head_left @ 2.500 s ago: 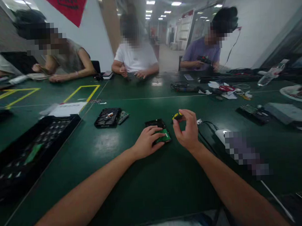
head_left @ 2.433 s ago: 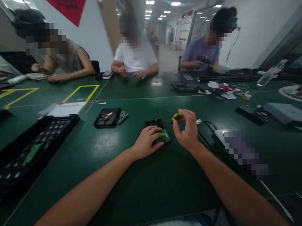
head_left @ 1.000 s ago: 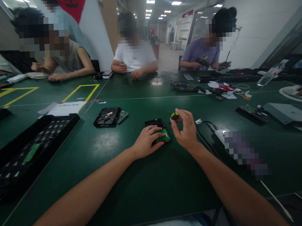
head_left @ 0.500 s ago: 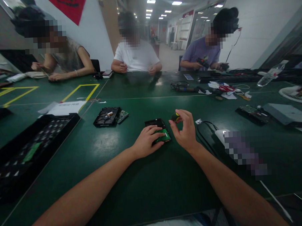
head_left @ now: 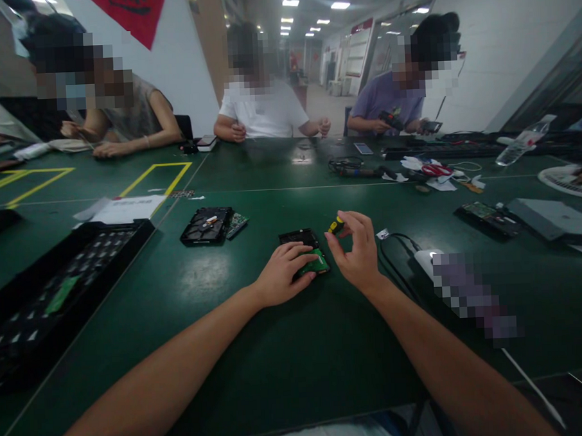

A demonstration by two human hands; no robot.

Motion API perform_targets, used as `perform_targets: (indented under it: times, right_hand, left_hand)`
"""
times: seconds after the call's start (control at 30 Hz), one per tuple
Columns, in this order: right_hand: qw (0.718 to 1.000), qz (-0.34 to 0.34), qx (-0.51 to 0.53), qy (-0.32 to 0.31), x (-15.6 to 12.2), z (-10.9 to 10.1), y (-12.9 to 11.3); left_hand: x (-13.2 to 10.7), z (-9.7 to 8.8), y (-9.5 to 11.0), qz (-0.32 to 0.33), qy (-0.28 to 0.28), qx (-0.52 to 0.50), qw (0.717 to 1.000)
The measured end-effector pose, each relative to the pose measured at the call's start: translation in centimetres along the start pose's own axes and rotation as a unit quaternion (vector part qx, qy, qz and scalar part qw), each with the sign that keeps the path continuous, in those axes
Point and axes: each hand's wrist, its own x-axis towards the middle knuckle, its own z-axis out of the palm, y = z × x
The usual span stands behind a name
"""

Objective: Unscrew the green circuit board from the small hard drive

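A black hard drive with a green circuit board lies on the table in front of me. My left hand covers its near left part, fingers spread over it and thumb at the near edge, holding it against the tabletop. Just right of the drive, my right hand pinches a short yellow-and-black screwdriver by the handle between thumb and fingers. The handle is tilted and held off the drive; I cannot make out its shaft. Another opened drive lies farther left, beside a loose circuit board.
On the left stands a long black tray with a green piece inside. A white power strip with a black cable is at right. Beyond are another drive, a grey box and a bottle. Three people sit opposite.
The screwdriver handle has turned in my right fingers and shows more yellow. My left hand and the drive stay put. Opposite, the middle person's hand has lifted and shifted right.
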Motion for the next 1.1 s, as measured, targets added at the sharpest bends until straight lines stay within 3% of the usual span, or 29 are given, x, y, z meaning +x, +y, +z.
perform_targets:
  times: [1.1]
  right_hand:
    - [1.0,0.005,0.016,-0.013,-0.26,0.22,0.18]
  left_hand:
    - [-0.09,0.24,-0.14,0.002,0.004,0.007,1.0]
